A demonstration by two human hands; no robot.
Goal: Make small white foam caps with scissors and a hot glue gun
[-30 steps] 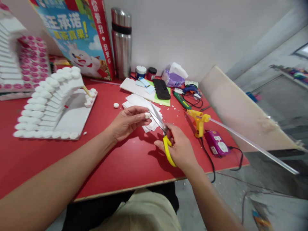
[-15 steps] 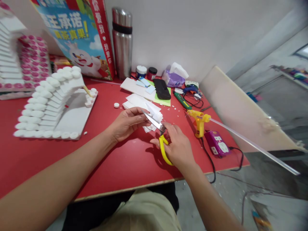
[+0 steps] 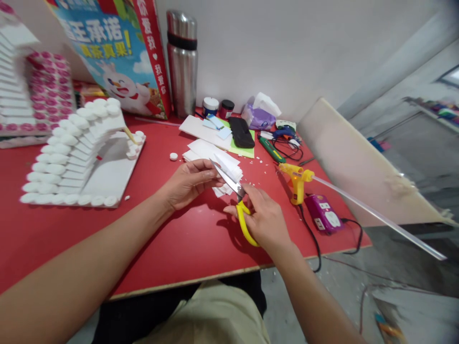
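Observation:
My right hand (image 3: 263,217) grips yellow-handled scissors (image 3: 245,224) above the front part of the red table. Their metal blades point away and to the left, slightly apart, with the tips beside the fingers of my left hand (image 3: 191,184). Thumb and fingers of that hand are pinched together; whatever small piece lies between them is too hidden to name. Just beyond both hands lie white sheets (image 3: 206,152), stacked unevenly, with small white scraps around them.
A staircase model (image 3: 81,157) edged with white discs stands left. Behind are a steel thermos (image 3: 182,67) and a printed bag (image 3: 118,57). To the right, a yellow glue gun (image 3: 297,179) with a long clear stick sits near a purple power strip (image 3: 324,215).
The scissor blades have come closer together. Both hands stay in nearly the same place.

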